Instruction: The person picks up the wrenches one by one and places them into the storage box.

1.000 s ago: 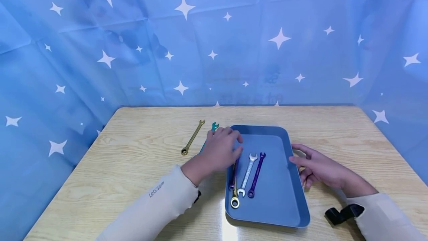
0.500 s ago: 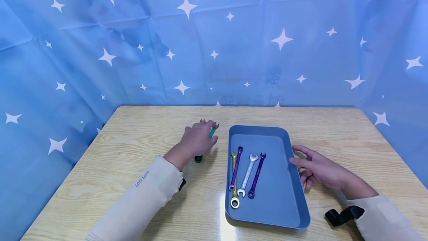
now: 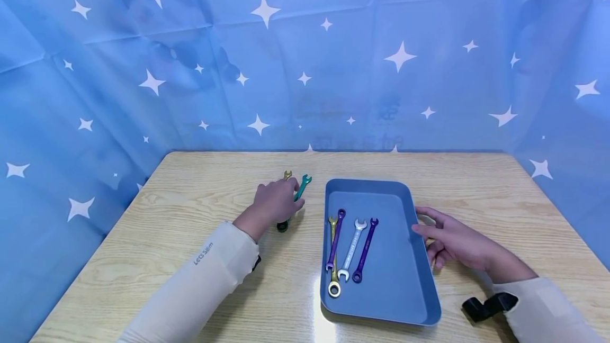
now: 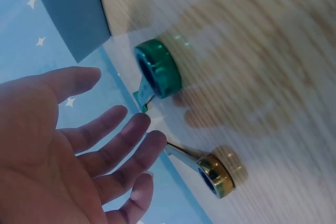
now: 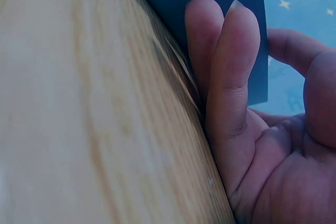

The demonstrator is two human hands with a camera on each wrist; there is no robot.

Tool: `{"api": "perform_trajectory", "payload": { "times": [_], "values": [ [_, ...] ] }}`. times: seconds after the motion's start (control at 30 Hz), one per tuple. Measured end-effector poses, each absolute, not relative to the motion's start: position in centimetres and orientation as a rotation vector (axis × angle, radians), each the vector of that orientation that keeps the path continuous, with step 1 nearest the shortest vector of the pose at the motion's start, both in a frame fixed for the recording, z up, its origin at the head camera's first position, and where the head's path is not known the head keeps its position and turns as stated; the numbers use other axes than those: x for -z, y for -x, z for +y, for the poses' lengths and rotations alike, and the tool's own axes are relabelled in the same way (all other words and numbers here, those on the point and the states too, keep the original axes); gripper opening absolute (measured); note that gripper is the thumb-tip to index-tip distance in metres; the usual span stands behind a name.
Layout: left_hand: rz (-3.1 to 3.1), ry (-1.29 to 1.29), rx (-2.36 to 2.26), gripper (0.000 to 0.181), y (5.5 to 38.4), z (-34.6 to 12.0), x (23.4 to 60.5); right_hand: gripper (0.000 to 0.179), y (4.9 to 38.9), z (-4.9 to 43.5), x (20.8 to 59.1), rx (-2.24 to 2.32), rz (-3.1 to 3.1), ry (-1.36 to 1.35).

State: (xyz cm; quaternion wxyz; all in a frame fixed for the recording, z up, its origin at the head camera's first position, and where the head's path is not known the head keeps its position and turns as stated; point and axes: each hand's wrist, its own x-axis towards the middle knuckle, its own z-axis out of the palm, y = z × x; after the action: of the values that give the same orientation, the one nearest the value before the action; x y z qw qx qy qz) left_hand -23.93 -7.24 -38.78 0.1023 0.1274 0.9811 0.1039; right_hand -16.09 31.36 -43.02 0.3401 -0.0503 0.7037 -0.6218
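Left hand (image 3: 274, 202) hovers open-fingered over the green wrench (image 3: 301, 188) — perhaps touching it; right hand (image 3: 452, 240) rests, relaxed, against the tray (image 3: 405, 195).

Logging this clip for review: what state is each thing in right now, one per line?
Left hand: open, fingers spread over the green wrench, no grip yet.
Right hand: open, fingers resting against the tray's right rim.
Green wrench: flat on the table, left of the tray.
Gold wrench: flat on the table, beside the green one.
Tray: flat on the table, holding four wrenches.
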Motion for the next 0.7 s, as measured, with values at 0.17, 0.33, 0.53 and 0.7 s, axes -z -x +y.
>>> {"api": "perform_trajectory", "payload": {
  "times": [0.17,0.33,0.53,0.7],
  "values": [
    [2.883,-0.373,-0.296,0.033,24.0,-7.3,39.0,0.080,16.1,31.3,43.0,1.616,1.828,0.137],
    [2.868,-0.364,-0.304,0.025,24.1,-7.3,39.2,0.080,16.2,31.2,42.9,1.615,1.828,0.145],
    [2.880,-0.403,-0.294,0.021,24.5,-7.4,39.6,0.081,16.1,31.3,42.9,1.608,1.840,0.141],
    [2.867,-0.402,-0.302,0.022,24.7,-7.4,39.8,0.081,16.1,31.2,42.8,1.603,1.846,0.143]
  ]
}}
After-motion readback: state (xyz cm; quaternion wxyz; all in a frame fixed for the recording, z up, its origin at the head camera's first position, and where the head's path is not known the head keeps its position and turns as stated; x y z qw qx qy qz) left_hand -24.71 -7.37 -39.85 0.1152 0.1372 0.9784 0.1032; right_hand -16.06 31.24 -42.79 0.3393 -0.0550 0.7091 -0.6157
